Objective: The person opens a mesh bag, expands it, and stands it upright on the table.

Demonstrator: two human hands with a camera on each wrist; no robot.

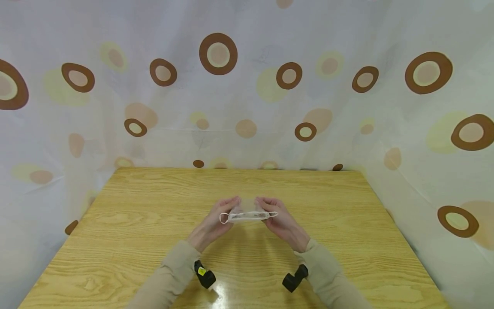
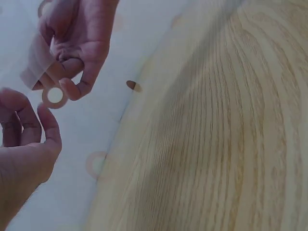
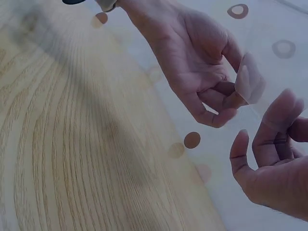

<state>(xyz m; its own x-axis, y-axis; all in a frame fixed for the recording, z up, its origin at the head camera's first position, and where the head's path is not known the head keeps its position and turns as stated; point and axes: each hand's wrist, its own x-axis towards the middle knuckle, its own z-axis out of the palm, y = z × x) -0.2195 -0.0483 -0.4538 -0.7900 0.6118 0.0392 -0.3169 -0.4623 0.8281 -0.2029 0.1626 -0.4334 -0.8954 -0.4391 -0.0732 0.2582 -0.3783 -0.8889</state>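
Observation:
A small, see-through drawstring pouch (image 1: pixel 250 216) with white cords is held up between both hands in the head view. Its cord loops stick out at both ends. My left hand (image 1: pixel 216 218) pinches the left side between thumb and fingers. Opposite it, my right hand (image 1: pixel 281 218) grips the right side the same way. Sheer film (image 2: pixel 37 62) shows at the right hand's fingers in the left wrist view. From the right wrist, clear material (image 3: pixel 250 82) covers the left hand's fingertips, and the lower fingers of both hands curl loosely.
A wood-grain table (image 1: pixel 247 184) lies beneath the hands. A white curtain (image 1: pixel 247 94) with brown and beige circles surrounds it at the back and sides. Black wrist devices (image 1: pixel 206 277) are strapped over the beige sleeves (image 1: pixel 173 270).

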